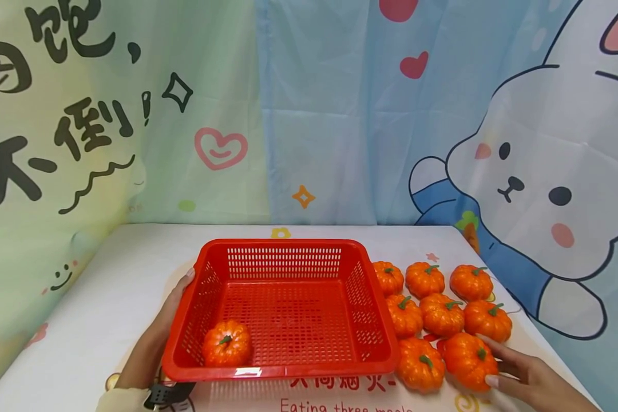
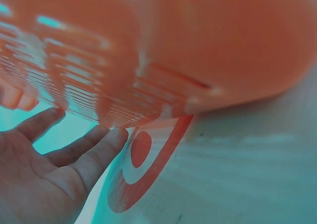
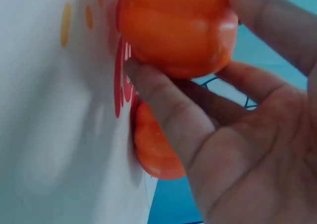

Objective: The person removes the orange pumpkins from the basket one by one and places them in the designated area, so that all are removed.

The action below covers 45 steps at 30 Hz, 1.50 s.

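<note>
A red plastic basket (image 1: 298, 309) with slotted walls stands in the middle of the table. One small orange pumpkin (image 1: 226, 343) with a green stem lies in its near left corner. My left hand (image 1: 171, 309) is at the basket's left side; in the left wrist view its straight fingers (image 2: 96, 157) reach the slotted wall from below. To the right of the basket, my right hand (image 1: 530, 375) holds another pumpkin (image 1: 471, 361) between thumb and fingers. The right wrist view shows that pumpkin (image 3: 178, 30) close over the tabletop, fingers partly beneath it.
Several more pumpkins (image 1: 442, 315) stand in rows along the basket's right side, the nearest pumpkin (image 1: 420, 365) beside the held one. A printed white cloth (image 1: 92, 320) covers the table. A patterned curtain (image 1: 319, 143) hangs behind its far edge.
</note>
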Available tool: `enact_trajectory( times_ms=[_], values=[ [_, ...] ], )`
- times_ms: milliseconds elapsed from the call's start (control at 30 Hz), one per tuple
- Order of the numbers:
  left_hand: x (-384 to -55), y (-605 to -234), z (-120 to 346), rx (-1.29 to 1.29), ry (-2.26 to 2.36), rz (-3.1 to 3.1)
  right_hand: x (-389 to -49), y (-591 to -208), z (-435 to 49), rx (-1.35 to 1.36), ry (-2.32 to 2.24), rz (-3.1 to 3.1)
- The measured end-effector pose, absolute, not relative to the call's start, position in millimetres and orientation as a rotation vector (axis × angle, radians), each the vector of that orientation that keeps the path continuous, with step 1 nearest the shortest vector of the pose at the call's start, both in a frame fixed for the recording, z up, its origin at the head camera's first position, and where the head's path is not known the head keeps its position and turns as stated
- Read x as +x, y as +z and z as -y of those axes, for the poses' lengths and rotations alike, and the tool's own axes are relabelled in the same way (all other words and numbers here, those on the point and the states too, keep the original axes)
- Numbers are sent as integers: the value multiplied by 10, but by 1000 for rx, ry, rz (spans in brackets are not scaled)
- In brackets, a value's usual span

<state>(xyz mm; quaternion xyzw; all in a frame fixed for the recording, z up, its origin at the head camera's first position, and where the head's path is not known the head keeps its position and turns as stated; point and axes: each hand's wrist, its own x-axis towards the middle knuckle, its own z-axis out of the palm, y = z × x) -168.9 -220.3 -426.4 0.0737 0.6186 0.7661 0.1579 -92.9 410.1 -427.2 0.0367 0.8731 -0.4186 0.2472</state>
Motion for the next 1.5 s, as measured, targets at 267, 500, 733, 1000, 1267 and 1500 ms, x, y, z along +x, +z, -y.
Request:
enact_trajectory(
  times_ms=[267,500,733,1000,1267,1500],
  values=[
    [-1697,-4278,2206,230,2193,-1766,-935,-4300,-4132,19,-1147,-2338],
    [-1688,-4272,2206,250,2189,-1750,-962,-4304,-4110,7,-1093,-2374],
    [-1682,-4280,2195,205,2184,-1757,-956,-4321,-4046,128,-1158,-2384],
    [-1682,-4278,2173,163,2182,-1773,-966,-4333,-4000,180,-1087,-2462],
    [-1676,-4242,2190,199,2188,-1756,-980,-4280,-3944,186,-1091,-2474],
    [-1669,-4211,2179,217,2196,-1760,-1012,-4163,-3959,78,-1025,-2542]
  ],
)
